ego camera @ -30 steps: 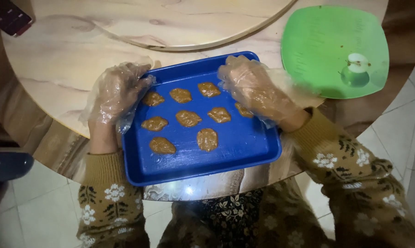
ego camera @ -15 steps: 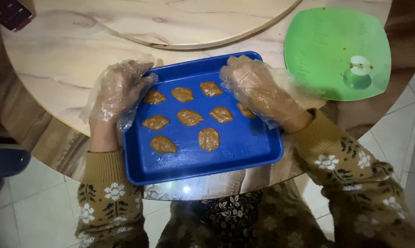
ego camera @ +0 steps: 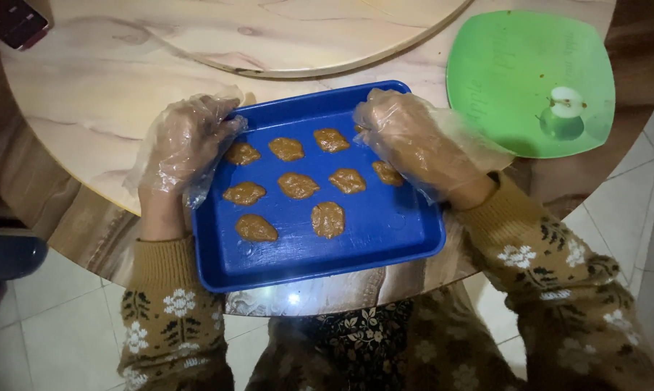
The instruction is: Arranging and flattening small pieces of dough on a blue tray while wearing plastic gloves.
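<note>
Blue tray point(ego camera: 385, 239) gripped by left hand point(ego camera: 186, 145); right hand point(ego camera: 414, 141)

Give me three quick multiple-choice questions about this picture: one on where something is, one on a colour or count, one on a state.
1. Where is the green plate?
A. to the right of the blue tray
B. on the tray
C. on the floor

2. What colour are the dough pieces?
A. white
B. brown
C. green

3. What covers the left hand and right hand?
A. nothing
B. wool mittens
C. clear plastic gloves

Answers: 1 A, the plate lies on the table right of the tray. 2 B, all look brown. 3 C, crinkled clear film wraps both.
</note>
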